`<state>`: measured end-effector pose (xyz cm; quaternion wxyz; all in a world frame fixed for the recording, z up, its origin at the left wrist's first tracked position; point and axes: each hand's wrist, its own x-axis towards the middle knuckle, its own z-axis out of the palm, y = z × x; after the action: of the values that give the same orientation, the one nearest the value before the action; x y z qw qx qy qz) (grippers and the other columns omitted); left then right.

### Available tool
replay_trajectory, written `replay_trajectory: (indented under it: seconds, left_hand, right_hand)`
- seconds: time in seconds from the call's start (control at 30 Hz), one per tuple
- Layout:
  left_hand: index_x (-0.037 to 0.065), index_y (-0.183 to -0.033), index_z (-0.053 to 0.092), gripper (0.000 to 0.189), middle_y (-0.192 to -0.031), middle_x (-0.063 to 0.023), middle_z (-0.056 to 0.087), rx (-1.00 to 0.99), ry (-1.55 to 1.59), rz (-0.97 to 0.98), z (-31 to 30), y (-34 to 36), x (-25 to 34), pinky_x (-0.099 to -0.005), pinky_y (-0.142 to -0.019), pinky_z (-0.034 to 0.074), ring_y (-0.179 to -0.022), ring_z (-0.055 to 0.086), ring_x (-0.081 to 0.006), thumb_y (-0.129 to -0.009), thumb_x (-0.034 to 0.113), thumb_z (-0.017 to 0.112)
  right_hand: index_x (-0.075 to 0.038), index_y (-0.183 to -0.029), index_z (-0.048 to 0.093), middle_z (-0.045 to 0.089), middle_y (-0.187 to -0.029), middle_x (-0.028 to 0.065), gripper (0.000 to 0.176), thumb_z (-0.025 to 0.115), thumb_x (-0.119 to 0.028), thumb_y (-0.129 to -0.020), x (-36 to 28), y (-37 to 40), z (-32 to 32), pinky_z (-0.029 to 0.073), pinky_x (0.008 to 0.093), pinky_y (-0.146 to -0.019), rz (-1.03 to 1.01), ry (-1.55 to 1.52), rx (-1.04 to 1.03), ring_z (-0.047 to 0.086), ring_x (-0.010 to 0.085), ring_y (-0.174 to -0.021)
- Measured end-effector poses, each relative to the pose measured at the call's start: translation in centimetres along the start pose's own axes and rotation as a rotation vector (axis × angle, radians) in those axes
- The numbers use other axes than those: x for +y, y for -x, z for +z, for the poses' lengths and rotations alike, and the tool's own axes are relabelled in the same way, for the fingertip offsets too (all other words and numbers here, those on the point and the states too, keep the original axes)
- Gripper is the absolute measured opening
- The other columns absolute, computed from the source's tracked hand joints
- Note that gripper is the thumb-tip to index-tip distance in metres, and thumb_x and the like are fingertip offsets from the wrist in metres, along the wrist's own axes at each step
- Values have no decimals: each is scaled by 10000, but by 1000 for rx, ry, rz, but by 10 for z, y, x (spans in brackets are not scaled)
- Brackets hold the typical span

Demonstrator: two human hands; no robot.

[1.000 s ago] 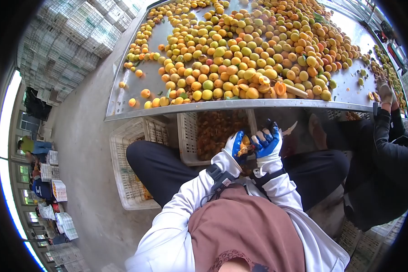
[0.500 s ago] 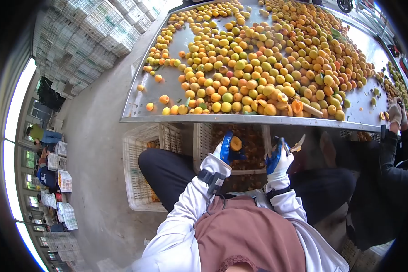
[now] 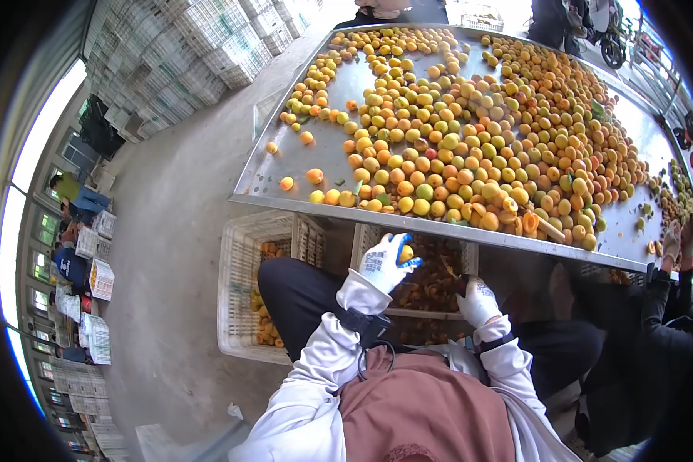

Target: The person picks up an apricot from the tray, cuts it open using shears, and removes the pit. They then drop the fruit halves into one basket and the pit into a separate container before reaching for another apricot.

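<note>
My left hand point(image 3: 385, 263), in a white glove with blue fingertips, holds a yellow-orange fruit point(image 3: 406, 253) just below the table's front edge. Gloved as well, my right hand point(image 3: 477, 301) is closed around a dark-handled tool, whose thin end points up and to the left. Both hands are over a white crate point(image 3: 368, 236) with orange fruit pieces point(image 3: 431, 283) inside. Many yellow, orange and greenish fruits point(image 3: 446, 154) lie on the metal table point(image 3: 300, 158) beyond.
A second white crate point(image 3: 237, 269) with fruit stands left of my leg. At the right, a co-worker's hands point(image 3: 672, 242) are at the table edge. Crates point(image 3: 200, 54) are stacked at the upper left. More people point(image 3: 73, 266) are at the far left.
The view has turned, so the table appears lower and further right. My left hand has turned over, its back now showing, with the fruit still in it. My right hand has turned and sits lower.
</note>
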<state>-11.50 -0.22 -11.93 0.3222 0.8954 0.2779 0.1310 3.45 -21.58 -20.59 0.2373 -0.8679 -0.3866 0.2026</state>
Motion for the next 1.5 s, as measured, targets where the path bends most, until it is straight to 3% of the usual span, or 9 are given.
replay_trajectory:
  seconds: [0.33, 0.5, 0.63, 0.7, 0.8, 1.03, 1.1, 1.3, 1.5]
  left_hand:
    - [5, -1147, 655, 421, -1001, -134, 699, 185, 230, 136, -75, -24, -19, -321, -847, 545, -915, 667, -189, -809, 181, 834]
    - [49, -1150, 665, 370, -965, -67, 683, 256, -36, 129, -123, -45, -47, -294, -764, 532, -847, 625, -132, -860, 242, 789]
    - [65, -1135, 669, 344, -873, -10, 634, 235, 249, -131, -149, -64, -79, -228, -526, 480, -664, 542, -58, -866, 241, 791]
    - [40, -1127, 658, 342, -916, -24, 677, 216, 290, -226, -163, -68, -90, -239, -577, 508, -739, 598, -88, -879, 242, 779]
    - [76, -1074, 671, 229, -841, 43, 623, 202, 441, -295, -176, -74, -104, -186, -475, 402, -628, 487, -7, -906, 208, 753]
    - [80, -1065, 678, 240, -814, 26, 626, 261, 536, -322, -190, -79, -157, -202, -461, 431, -595, 509, -37, -894, 224, 765]
    - [65, -1145, 670, 235, -892, -19, 690, 295, 587, -306, -191, -81, -177, -221, -462, 476, -572, 581, -78, -952, 198, 677]
    - [71, -1146, 687, 249, -964, -46, 732, 335, 641, -333, -186, -82, -211, -262, -496, 533, -588, 631, -121, -949, 222, 683]
    - [77, -1116, 698, 242, -871, -22, 699, 345, 601, -365, -182, -77, -209, -245, -473, 500, -536, 585, -102, -949, 253, 689]
  right_hand:
    - [-110, -1104, 688, 689, -1129, 158, 245, 513, -137, -934, 31, -37, -32, 536, 470, -850, -94, 798, -172, 677, 334, -1018]
    - [-119, -1117, 679, 680, -1131, 145, 242, 521, -150, -938, 47, -43, -23, 514, 480, -883, -89, 806, -147, 659, 328, -1056]
    - [-132, -1160, 658, 648, -1201, 112, 260, 533, -151, -932, 42, -44, -22, 499, 479, -887, -49, 919, -324, 633, 316, -1112]
    - [-133, -1159, 660, 642, -1200, 116, 262, 536, -153, -930, 52, -42, -20, 488, 484, -898, -130, 1018, -312, 631, 316, -1103]
    - [-139, -1147, 671, 639, -1197, 116, 257, 527, -158, -935, 65, -42, -21, 481, 491, -901, -105, 992, -304, 627, 312, -1099]
    - [-176, -1159, 689, 620, -1224, 137, 281, 491, -247, -971, 76, -19, -65, 472, 494, -911, -101, 1022, -358, 619, 330, -1120]
    - [-149, -1180, 682, 628, -1182, 166, 294, 586, -274, -931, 80, -14, -80, 491, 478, -902, -118, 1010, -328, 639, 340, -1074]
    - [-21, -1096, 691, 729, -923, 174, 384, 753, -274, -814, 48, -16, -104, 551, 364, -764, -9, 7, -505, 704, 252, -819]
    - [-30, -999, 727, 703, -817, 80, 338, 662, -345, -898, 46, -30, -72, 532, 334, -705, 140, -274, -595, 647, 200, -718]
